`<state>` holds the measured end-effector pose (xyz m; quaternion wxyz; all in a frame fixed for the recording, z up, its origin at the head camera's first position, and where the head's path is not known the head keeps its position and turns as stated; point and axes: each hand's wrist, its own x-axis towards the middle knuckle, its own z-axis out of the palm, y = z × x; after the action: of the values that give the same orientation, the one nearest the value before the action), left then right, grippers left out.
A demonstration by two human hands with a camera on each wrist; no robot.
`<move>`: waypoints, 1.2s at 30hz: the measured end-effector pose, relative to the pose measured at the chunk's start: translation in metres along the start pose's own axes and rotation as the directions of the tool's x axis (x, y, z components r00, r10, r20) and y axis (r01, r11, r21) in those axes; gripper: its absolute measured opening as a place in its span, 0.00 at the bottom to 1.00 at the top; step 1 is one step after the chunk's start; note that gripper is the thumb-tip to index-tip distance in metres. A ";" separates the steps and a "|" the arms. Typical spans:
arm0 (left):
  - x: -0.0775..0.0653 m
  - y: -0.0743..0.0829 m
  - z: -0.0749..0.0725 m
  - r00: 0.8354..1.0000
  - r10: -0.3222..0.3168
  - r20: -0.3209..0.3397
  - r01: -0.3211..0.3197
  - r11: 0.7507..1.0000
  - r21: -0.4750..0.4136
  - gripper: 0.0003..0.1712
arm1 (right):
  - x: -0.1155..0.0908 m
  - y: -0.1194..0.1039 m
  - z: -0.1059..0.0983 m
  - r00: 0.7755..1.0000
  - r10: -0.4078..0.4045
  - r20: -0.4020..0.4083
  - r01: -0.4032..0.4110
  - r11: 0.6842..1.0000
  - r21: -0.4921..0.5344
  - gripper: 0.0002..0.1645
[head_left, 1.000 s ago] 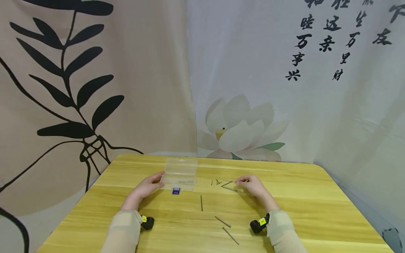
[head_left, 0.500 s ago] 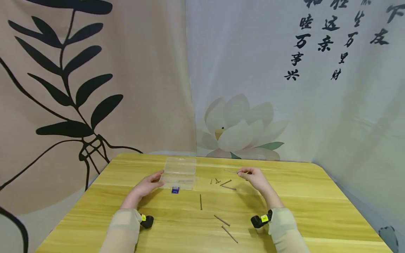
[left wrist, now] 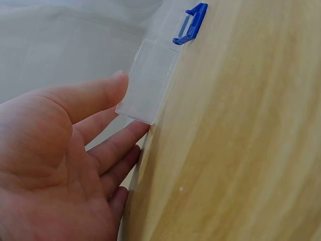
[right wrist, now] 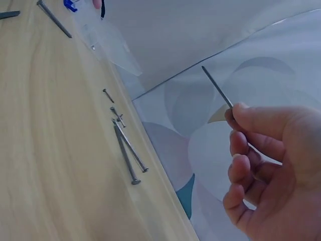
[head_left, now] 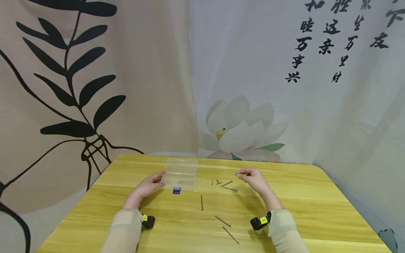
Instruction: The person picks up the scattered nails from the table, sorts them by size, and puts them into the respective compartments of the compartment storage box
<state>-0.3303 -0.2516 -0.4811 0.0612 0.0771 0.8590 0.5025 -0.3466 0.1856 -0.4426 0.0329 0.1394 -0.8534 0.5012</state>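
One nail (right wrist: 217,86) in right fingers (right wrist: 263,143), backdrop (head_left: 240,63) lettered 万事兴 (head_left: 297,61)

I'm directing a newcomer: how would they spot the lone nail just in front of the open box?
On the wooden table, left of centre towards the far edge, is an open clear box with a blue clip. Just in front of its right front corner lies the nail. It lies alone, running almost straight front to back; the two nails nearer the camera are slanted.

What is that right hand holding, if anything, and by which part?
A nail: the right hand pinches it near one end, leaving the other end sticking out. The fingers hide whether the head is inside.
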 end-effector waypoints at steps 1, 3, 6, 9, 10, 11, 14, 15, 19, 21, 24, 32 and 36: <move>0.000 0.000 0.000 1.000 0.001 0.001 -0.001 1.000 0.002 0.34 | -0.001 -0.004 0.001 1.000 0.003 0.001 -0.003 1.000 0.002 0.12; 0.000 0.001 -0.001 1.000 0.004 0.003 -0.004 1.000 -0.006 0.34 | -0.005 -0.016 0.003 1.000 0.001 0.014 -0.001 1.000 -0.005 0.12; -0.003 0.000 0.000 1.000 0.003 0.010 -0.003 1.000 -0.003 0.34 | -0.008 -0.022 0.008 0.999 -0.019 0.037 0.020 1.000 -0.012 0.11; -0.008 -0.002 0.001 1.000 -0.012 0.006 0.012 1.000 -0.001 0.34 | -0.002 -0.012 0.016 0.997 -0.046 0.059 0.048 0.999 -0.020 0.11; -0.009 -0.003 0.002 1.000 -0.016 0.007 0.016 1.000 -0.001 0.34 | 0.002 -0.007 0.018 0.997 -0.054 0.062 0.056 0.998 -0.019 0.10; -0.010 -0.003 0.002 1.000 -0.018 0.007 0.018 1.000 0.000 0.34 | 0.007 -0.002 0.021 0.997 -0.059 0.059 0.060 0.998 -0.019 0.10; -0.009 -0.001 0.001 1.000 -0.007 0.007 0.007 1.000 -0.005 0.35 | 0.017 -0.006 0.023 0.996 -0.061 0.066 0.063 0.998 -0.023 0.10; -0.008 0.000 0.000 1.000 -0.004 0.003 0.004 1.000 -0.010 0.34 | 0.021 -0.008 0.024 0.996 -0.064 0.070 0.065 0.998 -0.024 0.10; -0.005 0.003 -0.001 1.000 0.009 0.001 -0.009 1.000 -0.022 0.34 | 0.032 -0.018 0.027 0.993 -0.072 0.096 0.075 0.997 -0.022 0.11; -0.004 0.004 -0.001 1.000 0.010 0.002 -0.010 1.000 -0.018 0.34 | 0.033 -0.026 0.028 0.990 -0.089 0.113 0.091 0.996 -0.012 0.11; -0.003 0.004 0.002 1.000 0.004 0.004 -0.004 1.000 -0.019 0.34 | 0.033 -0.034 0.027 0.985 -0.118 0.123 0.117 0.993 0.008 0.11; -0.002 0.005 0.002 1.000 -0.007 -0.003 0.007 1.000 -0.023 0.34 | 0.053 -0.016 0.034 0.986 -0.110 0.121 0.115 0.993 -0.032 0.12; -0.003 0.004 0.001 1.000 -0.013 -0.008 0.013 0.999 -0.034 0.34 | 0.058 -0.015 0.038 0.983 -0.127 0.130 0.133 0.991 -0.033 0.11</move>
<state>-0.3273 -0.2494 -0.4785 0.0623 0.0685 0.8510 0.5170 -0.3951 0.1343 -0.4375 0.0136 0.2259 -0.8531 0.4701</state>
